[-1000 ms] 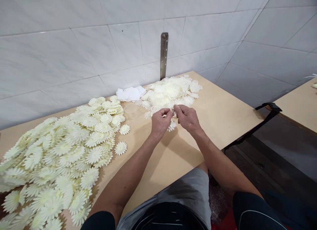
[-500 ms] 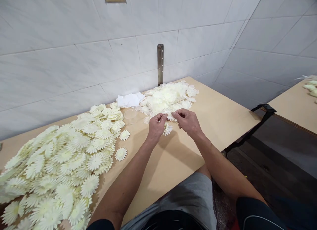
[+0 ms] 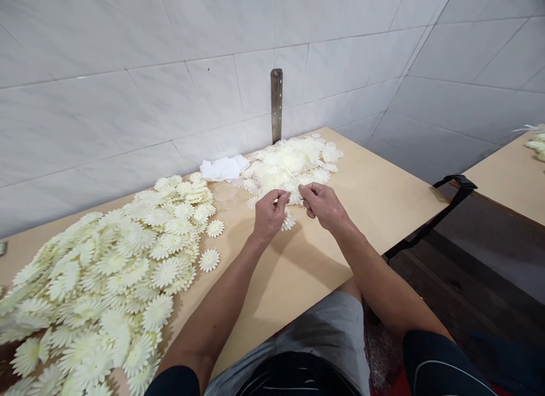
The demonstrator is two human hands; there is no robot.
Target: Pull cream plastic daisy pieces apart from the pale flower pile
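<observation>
Over the front edge of a pile of pale, daisy-shaped flower pieces (image 3: pixel 289 163), my left hand (image 3: pixel 269 213) is closed, thumb and index finger pinched together. A short gap to the right, my right hand (image 3: pixel 323 204) is closed in a similar pinch. Whatever sits between the fingertips of either hand is too small to make out against the white petals behind. A single flower piece (image 3: pixel 289 220) shows just below and between the hands, partly covered by the left one.
A larger heap of cream flower pieces (image 3: pixel 114 271) covers the table's left side, with two loose ones (image 3: pixel 209 260) beside it. White paper (image 3: pixel 225 168) and a clear round disc (image 3: pixel 225 194) lie near the wall. A metal bracket (image 3: pixel 276 106) stands behind; a black strap (image 3: pixel 453 194) hangs off the right corner.
My right hand has shifted slightly up and right, widening the gap between the hands. The left hand stays pinched in nearly the same place. The camera view has tilted a little.
</observation>
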